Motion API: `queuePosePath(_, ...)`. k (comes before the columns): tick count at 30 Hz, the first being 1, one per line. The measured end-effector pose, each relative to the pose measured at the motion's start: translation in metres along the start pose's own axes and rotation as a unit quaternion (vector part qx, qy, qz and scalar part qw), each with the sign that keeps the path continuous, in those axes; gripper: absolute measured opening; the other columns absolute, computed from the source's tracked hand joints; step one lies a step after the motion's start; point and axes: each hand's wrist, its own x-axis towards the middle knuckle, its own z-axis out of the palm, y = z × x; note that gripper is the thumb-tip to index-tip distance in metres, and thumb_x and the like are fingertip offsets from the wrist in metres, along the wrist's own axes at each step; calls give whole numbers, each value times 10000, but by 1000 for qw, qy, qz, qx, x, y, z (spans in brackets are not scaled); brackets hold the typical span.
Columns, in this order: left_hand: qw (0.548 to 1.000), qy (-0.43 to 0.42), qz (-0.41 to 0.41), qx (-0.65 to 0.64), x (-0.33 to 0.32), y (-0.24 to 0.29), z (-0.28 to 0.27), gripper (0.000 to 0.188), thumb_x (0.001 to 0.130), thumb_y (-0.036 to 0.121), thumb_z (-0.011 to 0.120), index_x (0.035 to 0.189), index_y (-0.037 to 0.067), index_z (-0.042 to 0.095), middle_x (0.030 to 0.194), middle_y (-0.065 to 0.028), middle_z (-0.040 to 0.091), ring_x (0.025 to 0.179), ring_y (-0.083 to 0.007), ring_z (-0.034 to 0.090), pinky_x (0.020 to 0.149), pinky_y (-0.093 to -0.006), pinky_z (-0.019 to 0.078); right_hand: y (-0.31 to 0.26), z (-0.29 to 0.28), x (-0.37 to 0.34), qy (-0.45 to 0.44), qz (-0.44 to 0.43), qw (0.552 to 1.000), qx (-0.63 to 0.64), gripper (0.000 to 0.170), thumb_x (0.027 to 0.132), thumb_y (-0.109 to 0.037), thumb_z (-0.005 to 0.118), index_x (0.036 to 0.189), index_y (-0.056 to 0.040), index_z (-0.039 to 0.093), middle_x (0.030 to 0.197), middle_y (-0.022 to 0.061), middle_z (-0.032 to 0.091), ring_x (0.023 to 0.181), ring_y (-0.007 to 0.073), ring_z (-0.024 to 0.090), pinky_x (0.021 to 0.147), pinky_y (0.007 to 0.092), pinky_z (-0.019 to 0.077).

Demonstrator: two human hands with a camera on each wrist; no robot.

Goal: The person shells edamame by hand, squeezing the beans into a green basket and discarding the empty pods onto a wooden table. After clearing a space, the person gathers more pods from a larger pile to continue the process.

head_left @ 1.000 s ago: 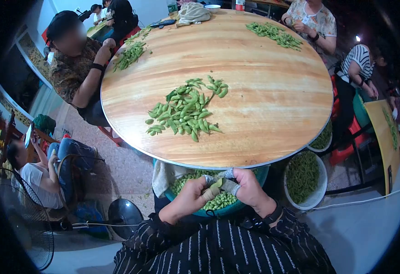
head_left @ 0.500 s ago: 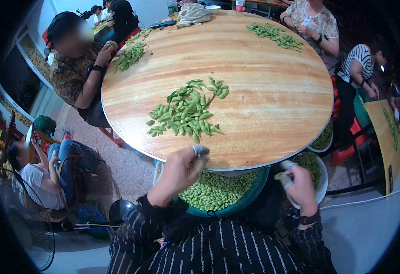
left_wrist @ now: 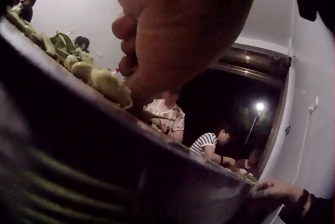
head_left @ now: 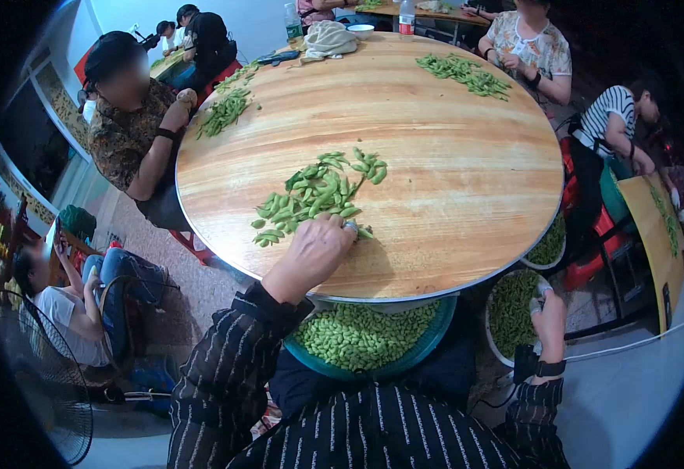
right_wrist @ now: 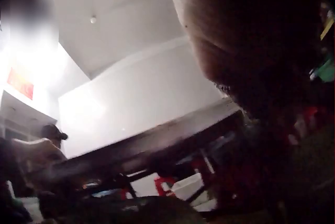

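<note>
My left hand (head_left: pixel 310 254) rests on the near side of the round table, fingers curled at the edge of a pile of edamame pods (head_left: pixel 310 191). It pinches one green pod (head_left: pixel 365 233), whose end sticks out past a wrapped fingertip. In the left wrist view, plump pods (left_wrist: pixel 104 85) lie right beside the thumb. My right hand (head_left: pixel 549 320) hangs over a white basket (head_left: pixel 492 336) full of green pods or husks, its wrapped fingers apart with no pod showing between them. Shelled beans (head_left: pixel 365 332) fill a teal basin (head_left: pixel 445 320) at my lap.
Other people sit around the wooden table (head_left: pixel 451 187), with pod piles (head_left: pixel 463 76) before them. A cloth (head_left: pixel 330 39), a bowl (head_left: pixel 360 31) and bottles stand at the far edge. Another basket (head_left: pixel 549 242) is at the right, a fan (head_left: pixel 53 383) at the lower left.
My hands were together over the basin with a pod, then parted. The left moved up and forward to the pile; the right carried a pod or husk right to the white basket, where none now shows.
</note>
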Motion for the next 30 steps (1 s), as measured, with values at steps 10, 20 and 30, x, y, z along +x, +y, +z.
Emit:
queuePosePath(10, 980, 3, -115, -163, -5, 21, -7, 82, 717, 108, 566, 739, 29, 571, 685, -141, 556, 650, -305, 556, 550, -380, 431, -160, 4, -8, -169, -125, 856, 473, 276, 767, -71, 613, 1027, 11, 575, 895, 105, 628, 812, 156, 589, 741, 282, 456)
queuePosePath(20, 770, 0, -255, -585, -48, 64, -11, 159, 751, 105, 630, 848, -18, 601, 702, -17, 588, 620, -84, 518, 561, -231, 423, -213, 20, -2, -274, -142, 717, 625, 173, 795, -96, 592, 912, 31, 584, 833, 51, 621, 774, 81, 533, 704, 241, 442)
queuePosePath(30, 666, -168, -205, -697, -57, 58, -8, 390, 810, 403, 564, 901, 24, 546, 697, 40, 480, 602, -56, 406, 534, -189, 310, -208, 3, 0, -327, -155, 659, 659, 144, 778, -115, 615, 826, 19, 589, 758, 13, 608, 705, 57, 510, 646, 232, 435)
